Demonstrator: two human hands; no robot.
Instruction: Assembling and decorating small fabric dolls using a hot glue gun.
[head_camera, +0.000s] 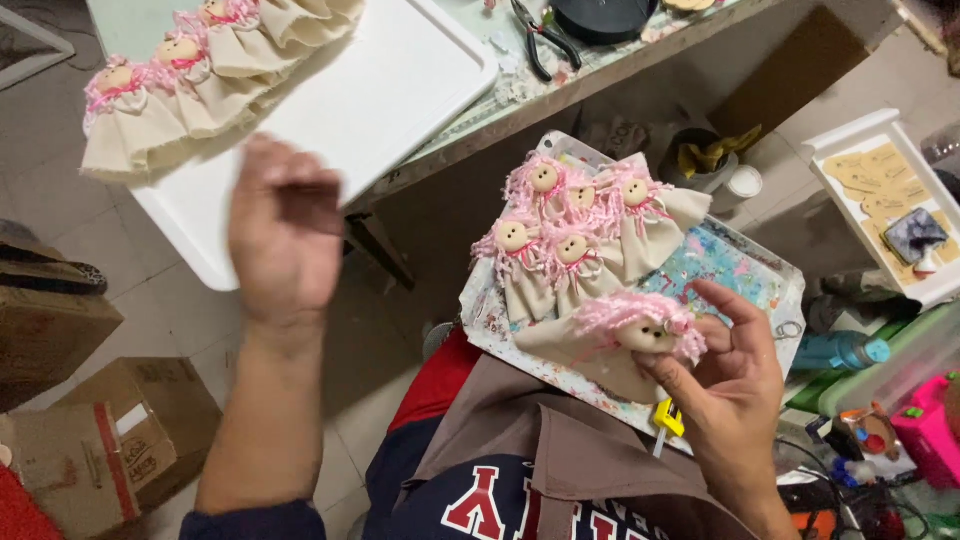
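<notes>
— Hands first: what has each got?

— Right hand (735, 385) pinches a doll (625, 335) with pink yarn hair, thumb and fingers closed round its head. The doll lies at the near edge of the paint-spattered tray (735, 262) on the person's lap.

— And the left?

— Left hand (285, 225) is raised and blurred, fingers loosely curled, holding nothing that I can see. It hangs just in front of the white board (390, 90), up and left of the tray.

— What else sits on the tray?

— A cluster of dolls (580, 235) at its far end, button faces up, touching one another.

— Anything on the board?

— A row of dolls (190, 70) along its far left side, overlapping.

— Round about the tray?

— Pliers (540, 45) on the table beyond it, cardboard boxes (90, 440) on the floor well to its left, a yellow glue nozzle (668, 420) just under the right hand.
</notes>
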